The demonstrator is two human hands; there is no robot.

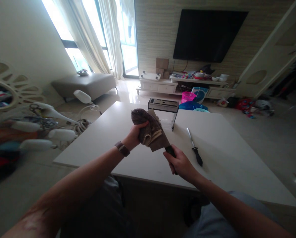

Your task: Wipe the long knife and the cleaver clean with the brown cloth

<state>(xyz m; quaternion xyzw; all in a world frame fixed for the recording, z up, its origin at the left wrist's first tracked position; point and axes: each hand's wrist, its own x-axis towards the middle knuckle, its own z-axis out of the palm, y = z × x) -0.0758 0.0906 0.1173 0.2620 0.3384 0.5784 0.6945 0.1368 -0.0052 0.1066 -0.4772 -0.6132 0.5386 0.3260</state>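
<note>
My right hand [179,160] is closed round the dark handle of a cleaver [160,144], its broad blade tilted up to the left above the table. Bunched in my left hand [136,135] is a brown cloth [144,124], which lies against the blade and covers part of it. A honing steel [195,149] with a black handle rests on the white table [227,155], right of my right hand. Beyond the cleaver stands a knife block [164,105] with a dark slotted top and see-through sides.
Behind the table are a pink basket [188,97] and blue plastic things. A low white cabinet [160,86] holding bowls and clutter runs under a wall television [207,34]. A grey bench [88,84] stands by the window. White lamp-like parts [62,135] crowd the table's left side.
</note>
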